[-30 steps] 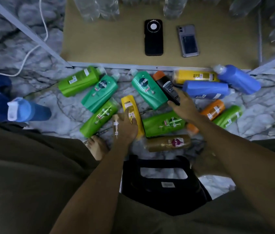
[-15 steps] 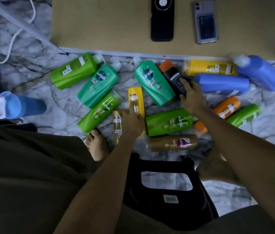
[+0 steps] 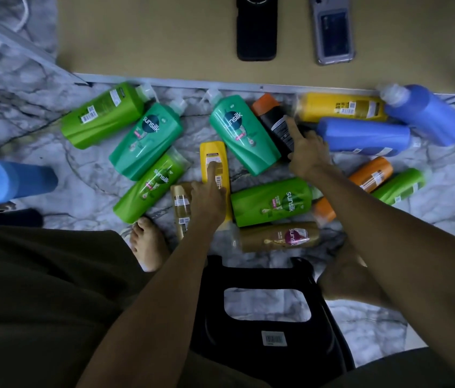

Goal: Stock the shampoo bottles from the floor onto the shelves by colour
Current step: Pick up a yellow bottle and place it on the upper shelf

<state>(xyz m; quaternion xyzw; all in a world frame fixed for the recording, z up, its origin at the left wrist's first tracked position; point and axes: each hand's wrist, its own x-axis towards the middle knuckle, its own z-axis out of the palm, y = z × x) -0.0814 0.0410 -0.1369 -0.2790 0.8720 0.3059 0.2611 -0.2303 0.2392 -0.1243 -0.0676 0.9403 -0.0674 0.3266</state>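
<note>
Where marble floor point(image 3: 61, 175) meets shelf board point(image 3: 148, 40), shampoo bottles point(image 3: 237, 135) scattered.

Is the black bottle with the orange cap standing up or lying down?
Lying down. The black bottle rests on its side on the marble floor, cap toward the shelf edge, with the right hand on it.

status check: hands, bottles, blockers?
Left hand rests on the small yellow bottle, index finger straight. Right hand on the black bottle, grip unclear. All bottles on the floor. Neighbours crowd both.
</note>
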